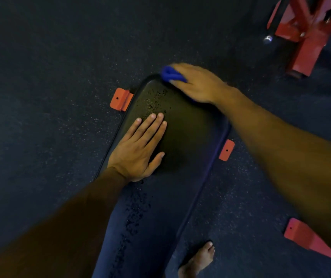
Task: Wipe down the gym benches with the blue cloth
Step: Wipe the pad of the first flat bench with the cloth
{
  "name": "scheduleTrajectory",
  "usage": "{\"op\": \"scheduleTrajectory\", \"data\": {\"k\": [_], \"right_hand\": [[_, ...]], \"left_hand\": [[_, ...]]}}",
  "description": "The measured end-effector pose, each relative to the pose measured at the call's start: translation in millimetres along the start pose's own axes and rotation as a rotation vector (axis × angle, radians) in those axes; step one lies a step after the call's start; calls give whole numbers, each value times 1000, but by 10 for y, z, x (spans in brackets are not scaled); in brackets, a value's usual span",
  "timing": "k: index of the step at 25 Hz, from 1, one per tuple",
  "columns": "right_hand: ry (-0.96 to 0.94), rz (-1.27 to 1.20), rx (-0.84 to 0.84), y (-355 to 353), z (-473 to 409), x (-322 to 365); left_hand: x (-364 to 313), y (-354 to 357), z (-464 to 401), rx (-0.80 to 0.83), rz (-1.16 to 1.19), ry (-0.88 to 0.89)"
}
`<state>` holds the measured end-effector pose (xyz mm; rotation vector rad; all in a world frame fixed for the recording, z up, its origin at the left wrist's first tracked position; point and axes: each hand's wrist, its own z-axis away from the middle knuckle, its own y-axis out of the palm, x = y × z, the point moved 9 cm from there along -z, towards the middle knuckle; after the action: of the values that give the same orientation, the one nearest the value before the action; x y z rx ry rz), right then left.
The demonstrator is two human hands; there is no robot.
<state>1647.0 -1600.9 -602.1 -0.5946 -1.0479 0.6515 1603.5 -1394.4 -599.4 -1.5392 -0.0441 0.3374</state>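
Padded black counter [188, 125], droplets near its far end. Left hand [138, 149] rests flat by the left edge, fingers [150, 125] straight and together. Right hand [196, 83] at the far right corner, fingers clamped on the blue cloth [171, 74], pressing it down.

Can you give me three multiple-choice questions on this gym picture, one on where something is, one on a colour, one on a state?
1. Where on the bench pad is the cloth?
A. far end
B. middle
C. near end

2. What colour are the brackets beside the pad?
A. yellow
B. green
C. orange-red

3. How is the left hand placed?
A. in a fist
B. flat, fingers straight
C. gripping a bottle

Answers:
1. A, the right hand holds the cloth at the pad's rounded far end.
2. C, each bracket shows orange-red against the dark floor.
3. B, its palm rests flat on the pad.
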Motion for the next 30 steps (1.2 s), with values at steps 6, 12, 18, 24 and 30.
{"op": "scheduleTrajectory", "data": {"k": [6,12,18,24,30], "right_hand": [[-110,86,15,95,-257,321],[118,-228,-221,8,1082,-766],[100,-42,-103,-4,405,-354],[-11,30,-47,75,-254,287],[273,-475,-704,-424,1198,-730]], "left_hand": [[-3,-12,2,9,13,0],[4,16,3,10,13,3],[9,21,3,1,6,10],[-2,28,9,6,-26,9],[-85,6,-5,30,-31,12]]}}
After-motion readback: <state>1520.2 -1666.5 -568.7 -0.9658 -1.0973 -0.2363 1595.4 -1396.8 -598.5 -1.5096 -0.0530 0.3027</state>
